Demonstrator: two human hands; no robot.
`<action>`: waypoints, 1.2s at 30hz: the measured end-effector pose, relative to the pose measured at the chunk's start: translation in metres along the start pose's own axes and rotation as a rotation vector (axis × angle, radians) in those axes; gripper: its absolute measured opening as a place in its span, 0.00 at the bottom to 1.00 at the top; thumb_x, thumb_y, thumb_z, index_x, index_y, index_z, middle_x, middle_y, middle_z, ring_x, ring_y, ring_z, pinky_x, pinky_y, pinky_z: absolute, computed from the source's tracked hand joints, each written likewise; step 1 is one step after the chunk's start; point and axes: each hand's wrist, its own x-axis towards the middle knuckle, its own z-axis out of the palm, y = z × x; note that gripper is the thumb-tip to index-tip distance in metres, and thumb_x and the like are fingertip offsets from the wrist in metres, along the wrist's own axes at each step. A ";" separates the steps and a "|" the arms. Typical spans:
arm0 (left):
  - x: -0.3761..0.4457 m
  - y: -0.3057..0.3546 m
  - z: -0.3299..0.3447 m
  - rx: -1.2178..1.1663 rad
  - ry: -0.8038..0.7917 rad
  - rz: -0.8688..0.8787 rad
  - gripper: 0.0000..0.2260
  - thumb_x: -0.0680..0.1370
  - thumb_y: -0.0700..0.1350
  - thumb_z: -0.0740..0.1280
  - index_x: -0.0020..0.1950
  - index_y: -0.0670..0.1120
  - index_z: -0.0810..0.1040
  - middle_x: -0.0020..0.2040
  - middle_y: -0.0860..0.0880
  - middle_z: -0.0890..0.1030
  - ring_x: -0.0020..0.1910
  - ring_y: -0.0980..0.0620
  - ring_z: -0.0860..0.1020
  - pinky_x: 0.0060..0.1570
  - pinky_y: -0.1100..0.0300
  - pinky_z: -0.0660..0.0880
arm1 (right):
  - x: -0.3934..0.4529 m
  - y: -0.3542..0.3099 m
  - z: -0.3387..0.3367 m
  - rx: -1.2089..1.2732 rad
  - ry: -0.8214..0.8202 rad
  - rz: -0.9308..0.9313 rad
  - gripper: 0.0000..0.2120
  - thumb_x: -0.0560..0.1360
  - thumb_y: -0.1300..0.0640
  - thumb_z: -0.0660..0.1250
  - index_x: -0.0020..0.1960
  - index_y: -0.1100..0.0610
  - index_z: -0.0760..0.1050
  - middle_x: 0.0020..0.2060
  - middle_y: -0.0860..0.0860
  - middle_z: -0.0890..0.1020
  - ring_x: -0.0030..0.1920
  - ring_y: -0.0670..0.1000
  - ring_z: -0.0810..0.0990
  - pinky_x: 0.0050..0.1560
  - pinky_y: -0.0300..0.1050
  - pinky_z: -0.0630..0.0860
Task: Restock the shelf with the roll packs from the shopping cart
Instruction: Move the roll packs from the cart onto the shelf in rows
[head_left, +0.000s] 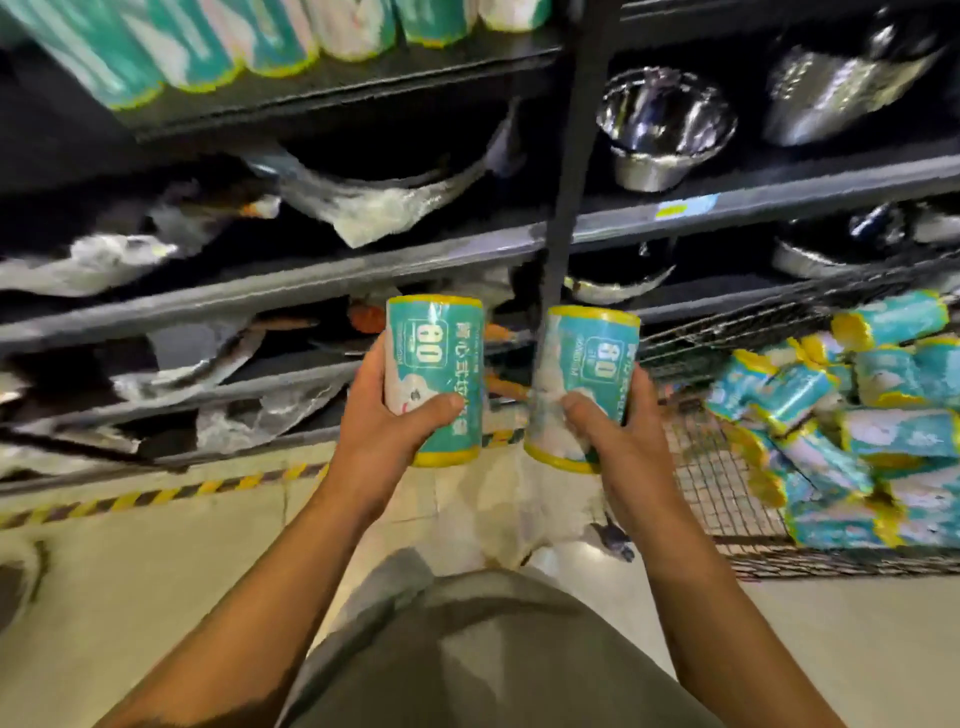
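Note:
My left hand (387, 418) grips a teal roll pack with yellow ends (436, 358), held upright in front of the shelving. My right hand (618, 436) grips a second teal roll pack (589, 364), also upright and tilted slightly. The two packs are side by side, a small gap apart. At the right, the wire shopping cart (727, 467) holds a heap of several more roll packs (872, 415). A row of the same roll packs (218, 41) stands on the top shelf (337, 88) at upper left.
Dark metal shelves hold plastic-wrapped goods (363, 202) at left and steel bowls (665, 124) at right. A vertical shelf post (571, 171) rises between my two hands. Yellow-black hazard tape (156, 493) runs along the pale floor below the shelving.

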 end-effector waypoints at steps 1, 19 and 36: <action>-0.008 0.000 -0.021 -0.007 0.050 0.008 0.42 0.60 0.52 0.77 0.73 0.53 0.68 0.60 0.50 0.82 0.56 0.50 0.83 0.49 0.55 0.81 | -0.001 -0.001 0.020 -0.009 -0.050 -0.002 0.17 0.76 0.59 0.73 0.59 0.44 0.72 0.47 0.42 0.84 0.47 0.45 0.84 0.43 0.41 0.81; -0.102 0.008 -0.350 -0.150 0.368 0.112 0.32 0.61 0.51 0.76 0.64 0.56 0.72 0.57 0.51 0.83 0.56 0.48 0.83 0.48 0.51 0.82 | -0.103 -0.007 0.357 -0.131 -0.483 -0.164 0.36 0.66 0.51 0.76 0.71 0.46 0.67 0.54 0.43 0.84 0.52 0.45 0.84 0.48 0.45 0.82; 0.030 0.091 -0.434 -0.080 0.437 0.262 0.27 0.72 0.40 0.76 0.67 0.51 0.71 0.54 0.52 0.83 0.51 0.53 0.84 0.43 0.61 0.80 | 0.020 -0.127 0.500 -0.170 -0.364 -0.511 0.27 0.69 0.53 0.78 0.65 0.51 0.72 0.54 0.44 0.83 0.49 0.40 0.83 0.43 0.35 0.79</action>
